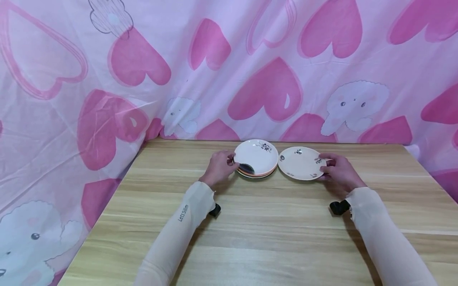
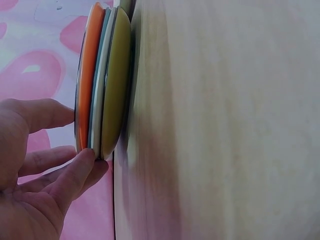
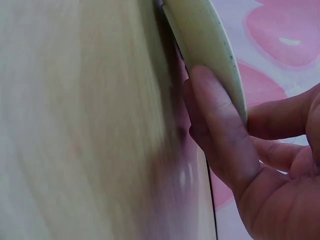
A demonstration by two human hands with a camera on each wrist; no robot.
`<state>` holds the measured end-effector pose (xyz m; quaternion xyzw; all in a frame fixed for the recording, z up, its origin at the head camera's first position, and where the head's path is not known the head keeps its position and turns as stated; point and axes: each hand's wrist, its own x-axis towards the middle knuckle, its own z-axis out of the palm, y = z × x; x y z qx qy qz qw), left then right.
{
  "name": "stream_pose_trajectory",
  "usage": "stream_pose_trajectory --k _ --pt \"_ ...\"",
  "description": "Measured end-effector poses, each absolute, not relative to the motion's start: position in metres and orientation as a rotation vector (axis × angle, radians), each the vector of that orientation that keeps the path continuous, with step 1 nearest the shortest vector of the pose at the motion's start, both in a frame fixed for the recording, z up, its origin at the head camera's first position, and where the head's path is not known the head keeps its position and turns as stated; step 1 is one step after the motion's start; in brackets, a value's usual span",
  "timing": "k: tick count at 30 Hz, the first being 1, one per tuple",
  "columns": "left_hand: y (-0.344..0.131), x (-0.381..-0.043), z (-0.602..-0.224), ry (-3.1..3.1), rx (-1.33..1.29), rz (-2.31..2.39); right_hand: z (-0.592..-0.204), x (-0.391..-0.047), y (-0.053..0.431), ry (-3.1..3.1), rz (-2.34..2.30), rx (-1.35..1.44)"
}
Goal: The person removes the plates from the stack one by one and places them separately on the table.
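Observation:
Near the table's far edge stands a stack of several round plates point(image 1: 255, 157). White, with dark floral marks and a dark patch by the front-left rim, is the top plate. Orange, teal, pale and yellow-green plate sides point(image 2: 115, 85) show in the left wrist view. My left hand point(image 1: 219, 167) grips the stack's left edge, fingertips on the rims. Close to the stack's right side is a cream plate point(image 1: 300, 163) with small dark motifs. My right hand point(image 1: 339, 171) pinches its right rim, with fingers point(image 3: 220, 120) against the pale underside in the right wrist view.
The wood-grain table point(image 1: 272, 234) runs from the stack toward me. A pink heart-patterned cloth point(image 1: 264, 91) hangs right behind its far edge and along the left side. Black wrist pieces point(image 1: 339, 207) stick out under both sleeves.

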<state>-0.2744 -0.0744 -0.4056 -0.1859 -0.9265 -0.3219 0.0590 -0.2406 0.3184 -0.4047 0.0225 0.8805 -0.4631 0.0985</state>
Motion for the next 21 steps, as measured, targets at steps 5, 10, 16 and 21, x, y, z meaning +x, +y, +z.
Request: stream_pose_trajectory --k 5,10,16,21 --pt "-0.0743 -0.2748 -0.4057 -2.805 -0.567 -0.974 -0.4039 -0.2418 0.3188 2.615 -1.332 0.073" --pt "-0.0742 -0.2746 -0.4069 -2.801 -0.566 -0.964 -0.4018 -0.2416 0.3200 2.667 -1.244 0.077" --pt "-0.0740 -0.2750 -0.4085 -2.781 -0.571 -0.949 -0.3989 -0.2412 0.3203 2.727 -1.175 0.051" --pt "-0.0740 -0.2754 -0.4073 -2.793 -0.569 -0.931 -0.4008 -0.2435 0.3216 2.741 -1.160 0.055"
